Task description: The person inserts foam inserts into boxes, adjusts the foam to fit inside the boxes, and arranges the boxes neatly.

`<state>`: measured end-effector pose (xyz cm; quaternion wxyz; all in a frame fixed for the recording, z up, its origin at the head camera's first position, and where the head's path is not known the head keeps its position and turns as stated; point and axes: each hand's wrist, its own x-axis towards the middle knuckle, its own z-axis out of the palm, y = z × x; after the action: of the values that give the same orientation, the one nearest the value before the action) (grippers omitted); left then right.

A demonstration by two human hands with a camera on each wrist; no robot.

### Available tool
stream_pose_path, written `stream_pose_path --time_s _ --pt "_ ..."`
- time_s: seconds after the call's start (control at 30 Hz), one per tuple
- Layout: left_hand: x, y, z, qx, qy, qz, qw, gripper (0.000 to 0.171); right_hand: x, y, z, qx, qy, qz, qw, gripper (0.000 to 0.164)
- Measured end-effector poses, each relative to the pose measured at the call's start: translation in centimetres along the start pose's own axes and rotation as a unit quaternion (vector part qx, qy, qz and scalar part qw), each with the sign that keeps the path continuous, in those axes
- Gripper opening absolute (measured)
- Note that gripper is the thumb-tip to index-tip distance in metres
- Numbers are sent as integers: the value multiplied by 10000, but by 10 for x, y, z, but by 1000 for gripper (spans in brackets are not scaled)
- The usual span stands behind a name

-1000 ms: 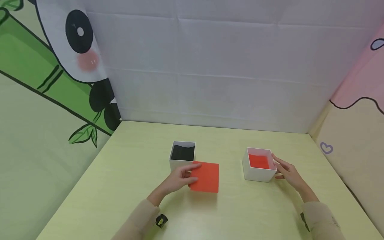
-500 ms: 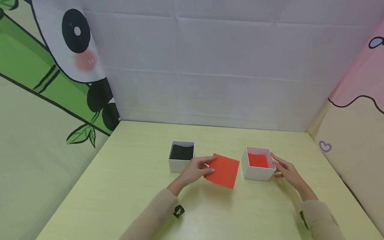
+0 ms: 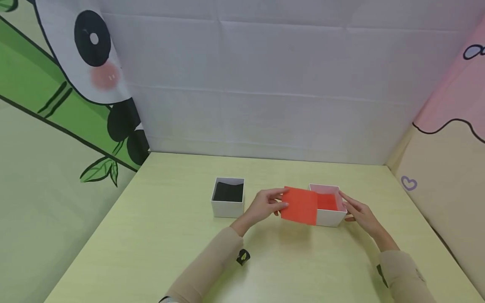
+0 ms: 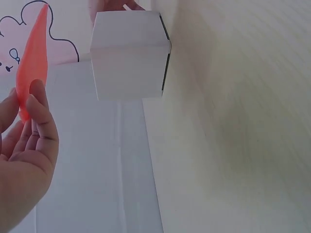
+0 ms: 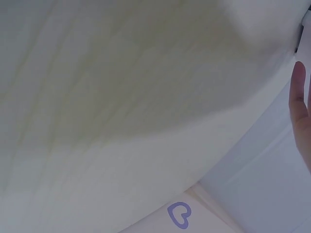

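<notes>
My left hand (image 3: 262,207) pinches a red square sheet of paper (image 3: 299,206) along its left edge, thumb in front. In the left wrist view the sheet (image 4: 34,65) stands edge-on and slightly curved between thumb and fingers. Its right part overlaps a white open-topped box (image 3: 330,218), hiding that box's left side in the head view. Red material (image 3: 327,202) lies inside this box. My right hand (image 3: 362,214) rests against the box's right wall with fairly straight fingers; one reaches up to the rim. Only part of that hand (image 5: 301,111) shows in the right wrist view.
Left of the hands stands another white box (image 3: 227,209) with black material (image 3: 228,192) in it. Both boxes stand on a pale yellow-green table (image 3: 159,227). A white sheet backdrop (image 3: 242,84) rises behind the table, with printed panels at both sides.
My left hand has carried the red sheet rightward from beside the black-filled box to in front of the red-filled one. The right hand stays at its box.
</notes>
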<state>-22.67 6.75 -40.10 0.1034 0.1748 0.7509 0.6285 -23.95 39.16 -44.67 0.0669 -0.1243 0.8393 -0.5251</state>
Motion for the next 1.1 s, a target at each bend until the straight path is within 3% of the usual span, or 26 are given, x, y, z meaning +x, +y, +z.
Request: stream_pose_path --time_s 0.33,0.47,0.7,0.87,1.1 --pt "26 0 19 115 126 -26 9999 44 -1 2 -1 176 1 -132 9998 45" --pt "36 -1 27 207 341 17 9992 43 -1 3 -1 264 -8 -151 9995 45" --pt "54 0 39 944 638 58 9935 41 1 5 0 236 53 -83 9997 47" --pt "64 1 48 1308 582 -56 9897 42 0 6 0 231 57 -134 9996 46" --pt "73 0 59 1418 299 -82 9894 41 0 6 1 296 11 -88 9995 47"
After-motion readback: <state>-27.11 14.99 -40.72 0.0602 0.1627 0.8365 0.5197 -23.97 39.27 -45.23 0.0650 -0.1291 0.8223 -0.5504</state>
